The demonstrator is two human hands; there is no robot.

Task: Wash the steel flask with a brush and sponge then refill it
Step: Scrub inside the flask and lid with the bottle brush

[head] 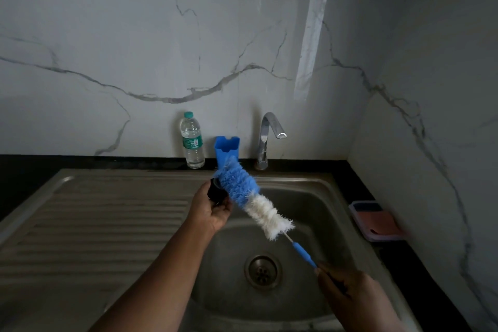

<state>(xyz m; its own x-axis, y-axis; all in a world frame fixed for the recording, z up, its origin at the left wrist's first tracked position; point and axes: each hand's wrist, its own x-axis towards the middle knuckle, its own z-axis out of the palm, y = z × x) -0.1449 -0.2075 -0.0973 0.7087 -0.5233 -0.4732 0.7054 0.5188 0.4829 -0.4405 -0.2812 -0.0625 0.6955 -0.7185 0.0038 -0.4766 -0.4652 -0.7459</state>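
1. Left hand point(213, 209) grasps a small black cap point(215, 193) over the sink point(310, 197), fingers curled beneath it.
2. Right hand point(347, 291) grips the blue handle end of the brush point(253, 198), fingers closed round it.
3. Brush runs diagonally from lower right to upper left; its blue bristle section touches the cap, white section trails behind.
4. Steel flask body: cannot be identified in view.
5. Drain point(263, 270) lies below the brush, in the basin.
6. Tap point(266, 140) stands at the basin's rear; no water visible.
7. Plastic bottle point(192, 140) and blue holder point(227, 149) stand on the dark bench point(80, 162) by the wall.
8. Pink tray point(377, 219) sits right of the sink, its contents unclear.
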